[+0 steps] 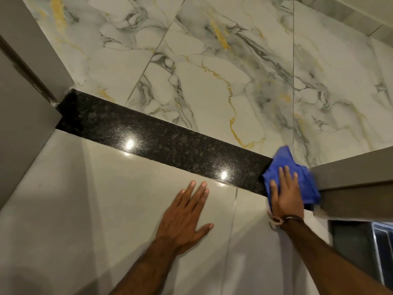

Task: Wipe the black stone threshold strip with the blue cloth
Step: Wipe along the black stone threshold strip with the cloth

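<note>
A black speckled stone threshold strip (153, 137) runs diagonally across the floor from the left door frame to the right one. At its right end lies a crumpled blue cloth (282, 162), partly blurred. My right hand (286, 194) lies flat on the cloth with fingers spread, pressing it onto the strip right beside the right door frame. My left hand (187, 216) rests flat and open on the plain beige tile just in front of the strip, holding nothing.
A grey door frame (27, 99) stands at the left and another (350, 184) at the right, hard against the cloth. Marble-patterned tiles (212, 71) lie beyond the strip, glossy beige tiles (106, 199) before it. A dark metal object (380, 248) shows at the lower right.
</note>
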The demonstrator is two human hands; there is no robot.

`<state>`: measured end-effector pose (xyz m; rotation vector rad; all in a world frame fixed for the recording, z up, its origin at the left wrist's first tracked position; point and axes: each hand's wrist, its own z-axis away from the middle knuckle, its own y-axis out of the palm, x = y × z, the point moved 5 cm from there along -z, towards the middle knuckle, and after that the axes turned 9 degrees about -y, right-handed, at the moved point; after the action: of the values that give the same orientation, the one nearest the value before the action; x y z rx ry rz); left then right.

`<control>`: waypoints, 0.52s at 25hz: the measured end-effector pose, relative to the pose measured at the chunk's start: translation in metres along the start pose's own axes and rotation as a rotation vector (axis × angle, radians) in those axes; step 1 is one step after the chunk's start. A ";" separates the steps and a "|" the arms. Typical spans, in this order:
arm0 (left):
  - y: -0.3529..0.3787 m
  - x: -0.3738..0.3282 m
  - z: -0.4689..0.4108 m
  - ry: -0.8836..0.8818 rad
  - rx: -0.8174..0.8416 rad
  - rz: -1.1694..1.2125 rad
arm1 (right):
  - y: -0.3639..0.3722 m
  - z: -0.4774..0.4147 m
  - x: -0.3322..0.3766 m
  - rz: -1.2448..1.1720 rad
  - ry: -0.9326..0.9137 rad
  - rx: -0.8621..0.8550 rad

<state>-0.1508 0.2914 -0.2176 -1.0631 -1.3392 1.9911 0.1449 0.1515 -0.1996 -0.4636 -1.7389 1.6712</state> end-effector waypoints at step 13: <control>-0.039 0.097 0.005 -0.230 -0.068 0.012 | 0.047 -0.050 0.196 0.058 -0.491 0.133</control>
<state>-0.2104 0.3774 -0.2115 -0.8939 -1.5311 2.1424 0.0300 0.3249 -0.2043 -0.0381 -1.9453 2.0517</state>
